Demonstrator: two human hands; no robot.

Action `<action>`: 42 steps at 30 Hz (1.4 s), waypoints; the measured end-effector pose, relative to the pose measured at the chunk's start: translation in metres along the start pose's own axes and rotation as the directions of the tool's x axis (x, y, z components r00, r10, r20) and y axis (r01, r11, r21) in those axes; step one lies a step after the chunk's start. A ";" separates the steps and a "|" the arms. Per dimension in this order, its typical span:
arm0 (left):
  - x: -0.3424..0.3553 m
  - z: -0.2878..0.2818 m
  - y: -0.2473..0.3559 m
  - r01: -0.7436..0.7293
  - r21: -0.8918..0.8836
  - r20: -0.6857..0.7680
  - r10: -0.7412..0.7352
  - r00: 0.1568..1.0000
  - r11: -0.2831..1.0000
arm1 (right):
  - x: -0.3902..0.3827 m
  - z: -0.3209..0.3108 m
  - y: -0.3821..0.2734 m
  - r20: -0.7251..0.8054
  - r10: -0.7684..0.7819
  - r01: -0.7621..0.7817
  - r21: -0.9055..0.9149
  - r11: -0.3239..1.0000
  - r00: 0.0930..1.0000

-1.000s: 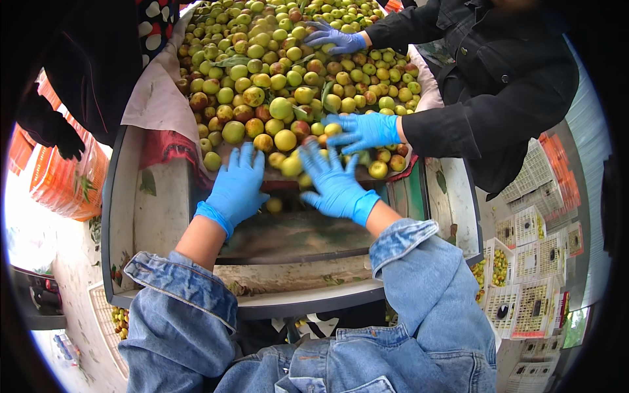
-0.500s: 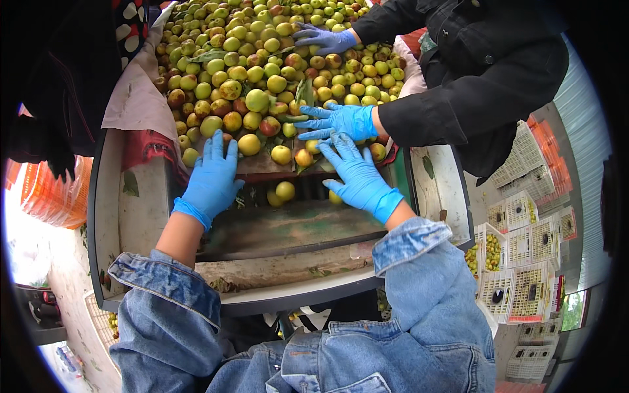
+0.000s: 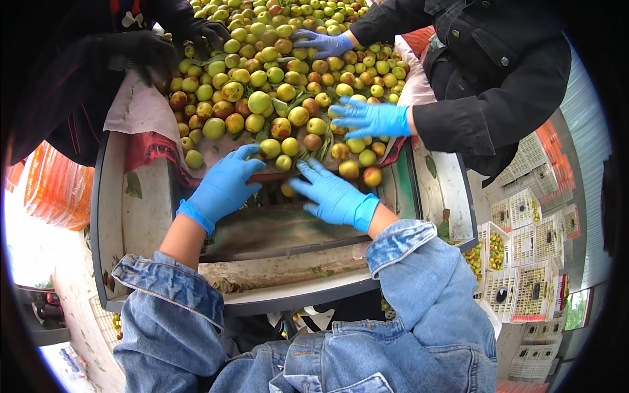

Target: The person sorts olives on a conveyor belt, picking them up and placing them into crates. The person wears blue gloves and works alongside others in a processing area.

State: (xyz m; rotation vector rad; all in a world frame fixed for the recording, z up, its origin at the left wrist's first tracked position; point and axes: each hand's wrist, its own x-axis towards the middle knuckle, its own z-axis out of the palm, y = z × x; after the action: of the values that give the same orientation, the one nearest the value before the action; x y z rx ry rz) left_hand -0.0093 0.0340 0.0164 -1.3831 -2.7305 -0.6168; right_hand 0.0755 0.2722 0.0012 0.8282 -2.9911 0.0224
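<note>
A heap of round green and reddish-brown fruit, looking like jujubes, covers a pale cloth that slopes down toward me. My left hand, in a blue glove, has its fingers spread at the near edge of the heap, close to a few fruits. My right hand, gloved alike, is opposite it with fingers apart and slightly blurred. Its fingertips are beside a yellowish fruit at the cloth's lower edge. Neither hand grips anything. Below both is the dark trough of the frame.
At right, a co-worker's blue-gloved hand and purple-gloved hand touch the fruit. Another person's black-gloved hand is at the left edge. White crates stand on the floor at right, an orange basket at left.
My right hand has moved left and down, and my left hand slightly right and down. Several fruits have shifted nearer. The co-worker's blue-gloved hand moved right; black-gloved hands came up at left.
</note>
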 end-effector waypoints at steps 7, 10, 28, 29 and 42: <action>-0.003 -0.007 -0.001 0.225 0.021 -0.041 -0.224 0.974 0.974 | 0.042 -0.024 0.025 -0.342 0.225 -0.160 0.208 0.965 0.913; -0.001 -0.002 0.000 0.165 0.007 -0.176 -0.161 0.971 0.986 | 0.060 -0.009 -0.001 -0.148 0.224 -0.248 -0.166 0.954 0.963; 0.001 -0.005 -0.005 0.007 0.032 -0.148 -0.003 0.989 0.999 | -0.030 -0.013 0.032 -0.055 0.167 -0.153 0.195 0.969 0.985; 0.001 -0.005 -0.007 0.032 0.024 -0.175 -0.028 0.984 0.999 | -0.027 -0.017 0.027 -0.076 0.171 -0.141 0.299 0.944 0.982; -0.007 -0.009 -0.029 0.390 0.147 -0.128 -0.373 0.919 0.909 | 0.006 -0.026 0.014 0.175 0.160 -0.219 0.405 0.888 0.972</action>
State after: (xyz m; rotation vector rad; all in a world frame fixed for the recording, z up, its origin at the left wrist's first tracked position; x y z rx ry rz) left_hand -0.0289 0.0100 0.0134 -0.7632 -2.9102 -0.4314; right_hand 0.0644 0.2820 0.0270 0.5696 -3.2363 0.6689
